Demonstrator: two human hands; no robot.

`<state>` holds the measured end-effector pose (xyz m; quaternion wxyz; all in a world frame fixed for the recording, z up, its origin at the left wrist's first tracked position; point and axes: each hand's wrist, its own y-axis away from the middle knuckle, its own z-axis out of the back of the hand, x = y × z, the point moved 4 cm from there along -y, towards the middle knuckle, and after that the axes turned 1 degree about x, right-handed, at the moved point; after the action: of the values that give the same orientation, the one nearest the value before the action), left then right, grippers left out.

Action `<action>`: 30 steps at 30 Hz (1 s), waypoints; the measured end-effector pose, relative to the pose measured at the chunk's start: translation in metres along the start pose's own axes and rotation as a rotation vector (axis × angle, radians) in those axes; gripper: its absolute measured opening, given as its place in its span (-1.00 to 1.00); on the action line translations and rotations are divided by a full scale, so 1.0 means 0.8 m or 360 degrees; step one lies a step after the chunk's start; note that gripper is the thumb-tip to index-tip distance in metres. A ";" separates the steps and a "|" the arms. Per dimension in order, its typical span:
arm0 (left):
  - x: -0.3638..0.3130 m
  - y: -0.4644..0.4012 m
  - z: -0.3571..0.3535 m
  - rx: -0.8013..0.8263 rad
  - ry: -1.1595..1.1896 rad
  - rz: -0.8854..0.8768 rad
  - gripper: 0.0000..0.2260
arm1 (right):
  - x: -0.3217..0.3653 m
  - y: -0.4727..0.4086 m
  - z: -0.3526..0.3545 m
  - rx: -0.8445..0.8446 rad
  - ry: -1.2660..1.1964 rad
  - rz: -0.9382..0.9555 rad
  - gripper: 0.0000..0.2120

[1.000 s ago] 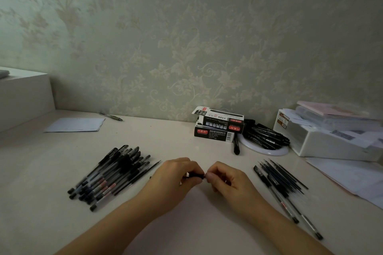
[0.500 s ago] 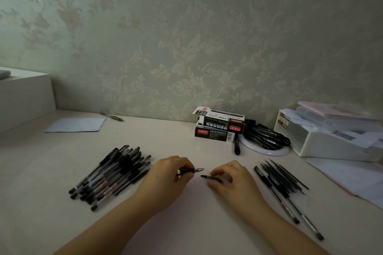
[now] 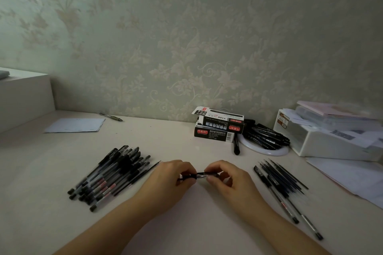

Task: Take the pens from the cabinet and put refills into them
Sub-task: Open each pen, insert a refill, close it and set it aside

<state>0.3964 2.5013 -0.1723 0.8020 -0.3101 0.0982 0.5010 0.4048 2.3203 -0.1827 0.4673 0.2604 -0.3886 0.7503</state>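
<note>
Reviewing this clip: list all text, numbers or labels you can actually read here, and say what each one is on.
"1120": printed sideways on the open flap of the upper black box, and upside down on its front.
Lower black box: red label, white print and barcode, too small to read.
White box: labels blurred.
Pens: print unreadable.

Desk [image 3: 186, 223]: pale, set against floral wallpaper [image 3: 186, 37].
Paper sheet [image 3: 75, 125]: flat, far-left part of desk.
White organiser [image 3: 323, 143]: far-right edge, papers on top.
Loose papers [image 3: 352, 178]: right edge.
White ledge [image 3: 24, 93]: left edge.
</note>
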 end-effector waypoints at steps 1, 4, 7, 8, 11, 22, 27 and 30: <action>0.000 0.000 0.000 -0.0003 0.0015 0.0009 -0.91 | 0.000 0.000 0.000 0.0009 -0.0005 0.0007 -0.84; 0.000 0.001 -0.001 -0.0010 0.0115 0.0070 -0.87 | 0.002 0.000 -0.002 0.0055 -0.0008 0.0054 -0.83; -0.005 0.001 0.002 -0.0028 0.0139 0.0017 -0.83 | 0.001 0.000 -0.002 0.0090 -0.0025 0.0075 -0.83; -0.007 0.002 0.003 -0.0024 0.0116 -0.0008 -0.83 | 0.000 0.000 -0.001 0.0092 -0.0049 0.0064 -0.83; -0.011 0.002 0.006 -0.0013 0.0084 -0.0087 -0.86 | -0.002 0.000 0.000 0.0100 -0.0154 0.0025 -0.85; -0.013 0.002 0.005 0.0031 0.0044 -0.0191 -0.88 | -0.003 -0.001 -0.004 0.0183 -0.0241 -0.0052 -0.90; -0.014 0.000 0.003 0.0017 0.0135 -0.0127 -0.89 | -0.004 -0.002 -0.004 0.0161 -0.0244 -0.0054 -0.88; -0.016 -0.001 0.003 0.0016 0.0144 -0.0127 -0.90 | -0.005 -0.003 -0.003 0.0166 -0.0237 -0.0055 -0.88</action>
<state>0.3904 2.4928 -0.1641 0.8177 -0.3320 0.1245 0.4535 0.4088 2.3213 -0.1862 0.4358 0.3460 -0.3780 0.7399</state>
